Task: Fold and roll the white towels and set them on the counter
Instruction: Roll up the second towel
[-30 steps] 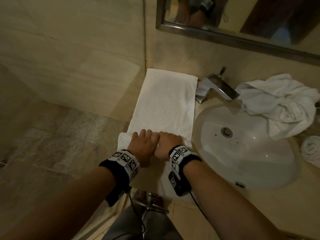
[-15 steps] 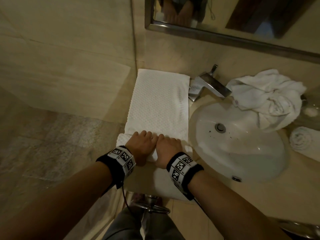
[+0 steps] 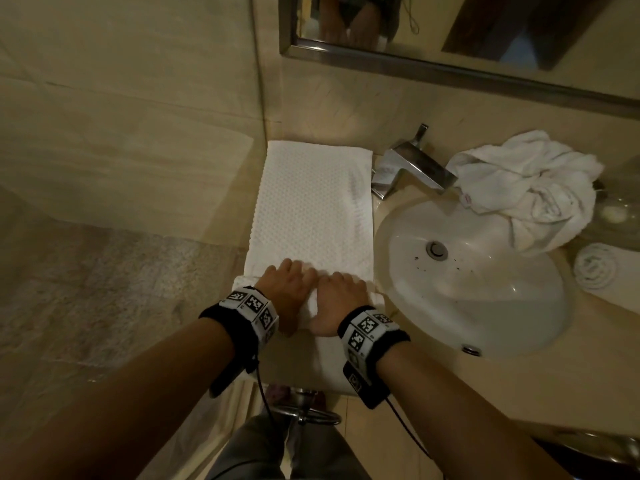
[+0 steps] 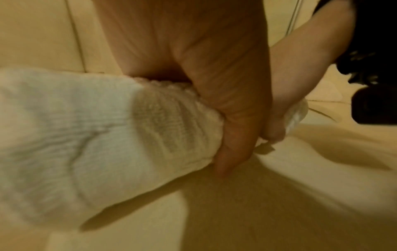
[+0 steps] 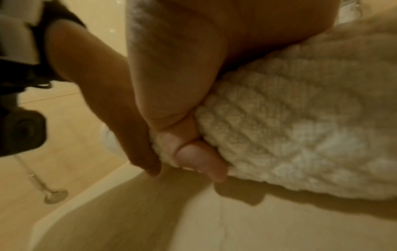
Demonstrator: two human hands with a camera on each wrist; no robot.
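A white waffle-textured towel [image 3: 311, 209] lies folded in a long strip on the counter, left of the sink. Its near end is rolled into a thick roll [image 4: 107, 135] [image 5: 300, 144]. My left hand [image 3: 287, 292] and right hand [image 3: 341, 299] sit side by side on top of this roll, fingers curled over it and thumbs tucked against its near side. The left thumb [image 4: 234, 144] and right thumb [image 5: 199, 159] press into the roll. A crumpled white towel [image 3: 530, 188] lies right of the faucet. One finished rolled towel [image 3: 595, 268] rests at the far right.
The white sink basin [image 3: 491, 306] sits right of the strip, with a chrome faucet [image 3: 412, 168] behind it. The wall corner stands just left of the towel; a mirror [image 3: 450, 29] hangs above. A glass soap dish [image 3: 616, 209] is at the right edge. Beige counter [image 3: 519, 393] runs along the front.
Both hands have moved forward along the strip with the roll, which has grown thicker. The flat part of the towel is shorter.
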